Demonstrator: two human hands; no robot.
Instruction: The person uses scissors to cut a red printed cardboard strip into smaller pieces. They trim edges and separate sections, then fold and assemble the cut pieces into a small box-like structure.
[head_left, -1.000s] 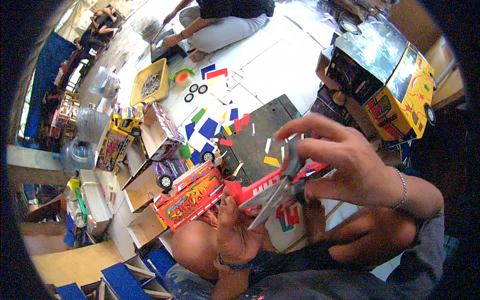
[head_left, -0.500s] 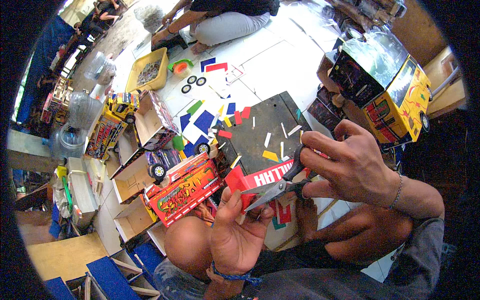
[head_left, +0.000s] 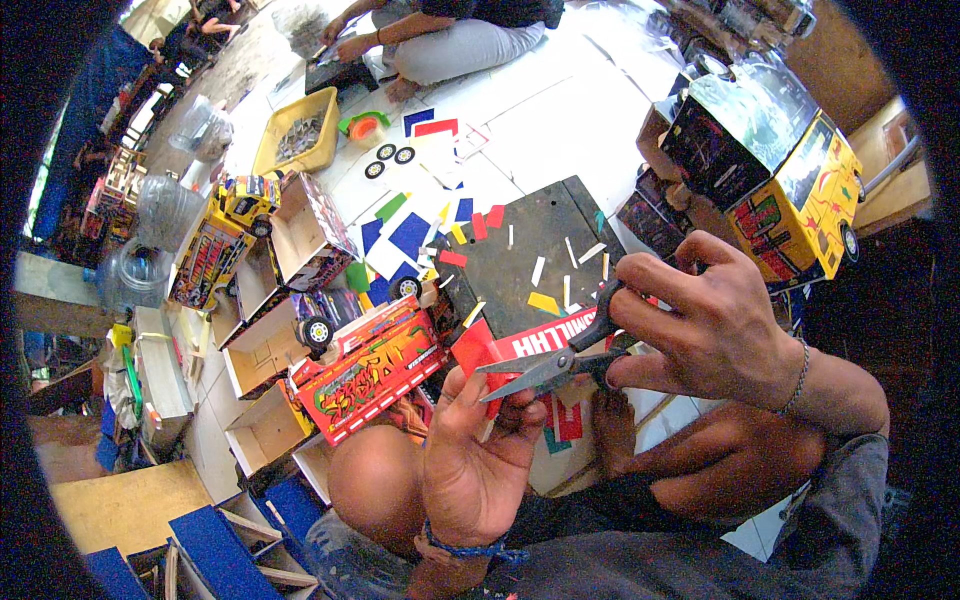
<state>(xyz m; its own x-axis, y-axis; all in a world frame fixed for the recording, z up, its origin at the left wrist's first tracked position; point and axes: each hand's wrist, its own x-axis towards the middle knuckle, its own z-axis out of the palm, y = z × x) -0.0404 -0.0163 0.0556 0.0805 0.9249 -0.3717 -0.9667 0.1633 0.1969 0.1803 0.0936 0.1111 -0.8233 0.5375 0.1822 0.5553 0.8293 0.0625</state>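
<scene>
My right hand (head_left: 700,325) has its fingers through the dark handles of a pair of scissors (head_left: 556,369), whose blades are parted and point left. Just below and left of the blades, my left hand (head_left: 480,450) pinches a red sticker strip (head_left: 476,347) with white lettering between thumb and fingers. The blades lie across this strip close to my left fingertips; whether they touch it, I cannot tell. Behind the strip lies a dark board (head_left: 530,240) strewn with small white, yellow and red scraps.
A red toy truck (head_left: 375,375) and open wooden boxes (head_left: 265,350) stand left. Yellow toy trucks are at far left (head_left: 215,255) and right (head_left: 800,200). Loose wheels (head_left: 386,152), coloured sheets (head_left: 410,237) and a yellow basin (head_left: 327,120) lie ahead, near a seated person (head_left: 460,45).
The scissor blades have come somewhat closer together and sit slightly higher by the red strip. My left hand stays nearly in place. The other person's hands have moved up.
</scene>
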